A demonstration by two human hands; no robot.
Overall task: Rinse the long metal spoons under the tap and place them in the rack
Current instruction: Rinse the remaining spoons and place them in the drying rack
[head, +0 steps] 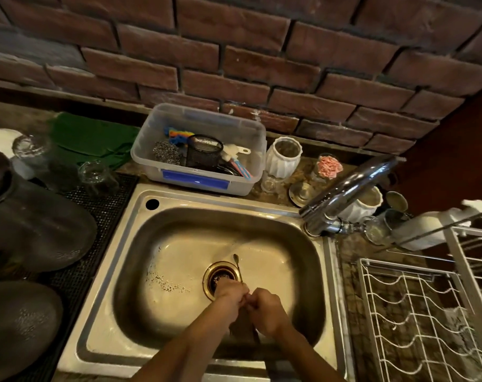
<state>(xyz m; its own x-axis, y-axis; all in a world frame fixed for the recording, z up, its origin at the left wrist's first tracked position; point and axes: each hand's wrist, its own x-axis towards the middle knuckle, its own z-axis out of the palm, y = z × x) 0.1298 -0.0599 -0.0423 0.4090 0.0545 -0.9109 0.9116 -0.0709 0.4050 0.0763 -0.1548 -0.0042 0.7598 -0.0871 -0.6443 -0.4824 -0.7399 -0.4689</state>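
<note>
Holding my two hands over the sink, I curl the left grip round a long metal spoon above its drain; right grip pinches beside it. Rack stands right of the sink.

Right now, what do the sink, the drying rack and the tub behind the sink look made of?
Sink: looks like stainless steel, brushed finish, soft glare along the rim.
Drying rack: probably white-coated wire; thin white rods, wavy rows.
Tub: translucent plastic, contents show through the wall, blue label on the front.
Spoon held by the hands over the drain: thin, shiny, seemingly metal.
</note>
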